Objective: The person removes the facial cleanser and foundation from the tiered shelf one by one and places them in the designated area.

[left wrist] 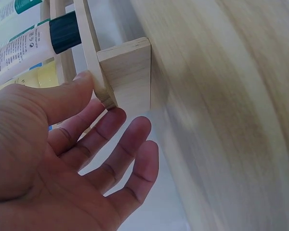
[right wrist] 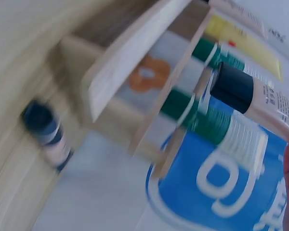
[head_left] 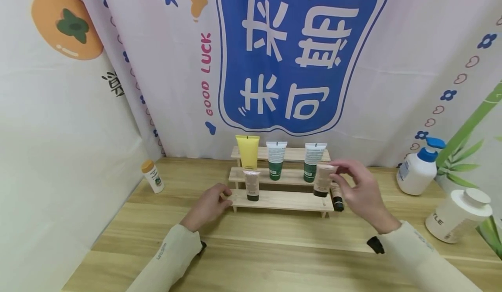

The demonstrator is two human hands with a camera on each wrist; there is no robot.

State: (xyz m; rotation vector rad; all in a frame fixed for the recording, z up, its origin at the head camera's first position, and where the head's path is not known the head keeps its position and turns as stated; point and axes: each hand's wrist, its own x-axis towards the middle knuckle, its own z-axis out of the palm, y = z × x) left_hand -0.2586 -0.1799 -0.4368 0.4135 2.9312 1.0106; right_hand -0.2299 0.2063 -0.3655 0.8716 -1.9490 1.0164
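Observation:
My right hand (head_left: 361,195) pinches the crimped end of a beige squeeze tube (head_left: 323,179), black cap down, at the right end of the lowest step of a wooden tiered rack (head_left: 292,201). In the right wrist view the tube's cap (right wrist: 231,86) hangs apart from the step board. My left hand (head_left: 210,205) grips the rack's left end, thumb on the board and a fingertip at its edge, the other fingers loosely bent. Another beige tube (head_left: 252,186) stands at the left of the lowest step. Behind stand a yellow tube (head_left: 248,152) and two white-and-green tubes (head_left: 276,159).
Right beside the rack, a small black-capped tube or bottle (head_left: 337,199) is on the wooden table (head_left: 251,261). A small orange-capped bottle (head_left: 153,178) stands far left. At right are a blue-topped pump bottle (head_left: 417,172) and a white jar (head_left: 455,218). A printed curtain (head_left: 180,87) hangs behind.

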